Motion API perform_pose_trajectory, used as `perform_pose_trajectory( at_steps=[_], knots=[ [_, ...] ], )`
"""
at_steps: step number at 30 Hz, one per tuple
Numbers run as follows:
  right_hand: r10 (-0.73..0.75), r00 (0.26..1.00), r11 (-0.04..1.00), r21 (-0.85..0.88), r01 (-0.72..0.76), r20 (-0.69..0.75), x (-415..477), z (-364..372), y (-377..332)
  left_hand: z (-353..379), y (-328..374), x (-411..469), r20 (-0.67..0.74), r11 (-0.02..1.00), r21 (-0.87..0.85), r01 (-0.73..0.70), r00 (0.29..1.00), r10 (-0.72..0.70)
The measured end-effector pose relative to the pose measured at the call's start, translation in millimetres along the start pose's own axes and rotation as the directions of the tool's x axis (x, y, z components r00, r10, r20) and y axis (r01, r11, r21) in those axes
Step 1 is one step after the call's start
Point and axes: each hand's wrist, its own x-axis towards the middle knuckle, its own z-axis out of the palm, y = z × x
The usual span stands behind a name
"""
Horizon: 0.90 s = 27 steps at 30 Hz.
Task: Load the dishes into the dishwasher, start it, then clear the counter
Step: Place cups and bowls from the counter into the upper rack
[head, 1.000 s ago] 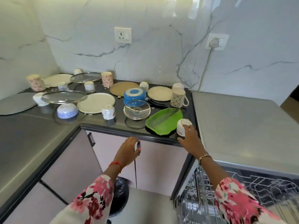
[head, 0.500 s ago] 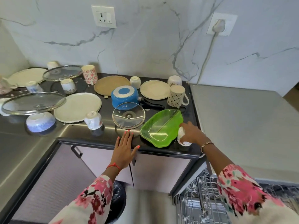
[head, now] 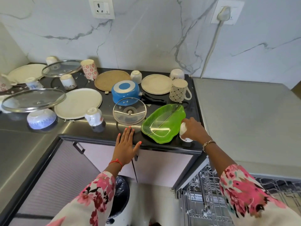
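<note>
At counter's [head: 171, 146] front edge, right hand [head: 193, 130] curls around 1 white cup [head: 183, 130] beside green tray [head: 163, 123]; left hand [head: 126, 144] rests flat, fingers spread.

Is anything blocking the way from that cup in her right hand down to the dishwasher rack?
Nothing visible does. The right hand grips the cup at the counter's front edge, beside the green tray. The rack stands pulled out just below, to the right.

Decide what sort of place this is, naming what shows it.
Most likely a home kitchen: a dark counter crowded with dishes, a dishwasher rack pulled out below, a wall socket above.
</note>
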Motion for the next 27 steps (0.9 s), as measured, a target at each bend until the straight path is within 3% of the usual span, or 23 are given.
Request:
perform_pose_trajectory(
  at_steps=[8, 13, 19, 24, 27],
  knots=[
    [0.004, 0.994, 1.000, 0.027, -0.001, -0.106, -33.1, 14.4, 6.9, -6.9, 31.2, -34.2, 0.111, 0.995, 0.003, 0.096, 0.989, -0.096],
    [-0.051, 0.975, 0.995, 0.068, 0.067, -0.216, -102.2, 44.1, 20.8, 9.2, 50.8, -108.7, 0.124, 1.000, 0.018, 0.007, 0.992, -0.010],
    [-0.022, 0.994, 0.981, 0.190, 0.041, -0.104, -225.3, 133.3, 55.7, 59.3, 89.5, -248.0, 0.196, 0.995, -0.001, -0.098, 0.976, 0.096],
    [0.030, 0.999, 0.986, 0.165, -0.034, 0.027, -353.4, 192.2, 91.7, 83.5, 137.0, -363.3, 0.269, 0.987, -0.130, -0.093, 0.955, 0.125],
    [0.065, 0.991, 0.986, 0.143, -0.082, 0.118, -423.4, 209.5, 119.2, 87.4, 166.1, -419.3, 0.329, 0.985, -0.107, -0.136, 0.930, 0.164]
  ],
)
